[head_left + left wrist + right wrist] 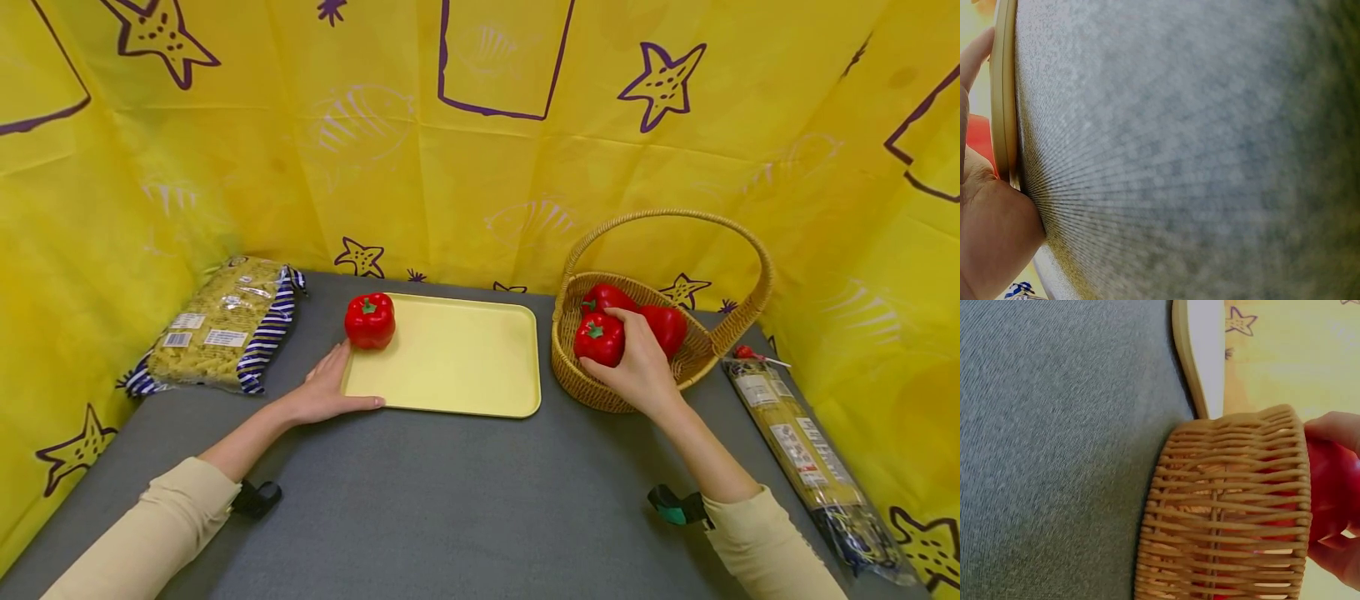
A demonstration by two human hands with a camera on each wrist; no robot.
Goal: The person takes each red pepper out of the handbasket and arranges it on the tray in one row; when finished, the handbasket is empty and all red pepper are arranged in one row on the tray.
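Observation:
A pale yellow tray (450,358) lies on the grey table, with a red bell pepper (370,322) standing at its far left corner. My left hand (326,390) rests at the tray's near left corner, thumb along the front edge and fingers spread by the left side. At the right, my right hand (636,367) grips another red bell pepper (599,340) between thumb and fingers, at the rim of a wicker basket (592,390). Behind it, two more red peppers (663,328) sit in the basket. The right wrist view shows the held pepper (1329,487) level with the rim.
A bag of pasta (217,325) with blue-striped ends lies at the back left. A long clear packet (806,450) lies along the right side, a small red item (745,352) at its far end. The basket's tall handle (667,214) arches over it. Yellow cloth walls surround the table.

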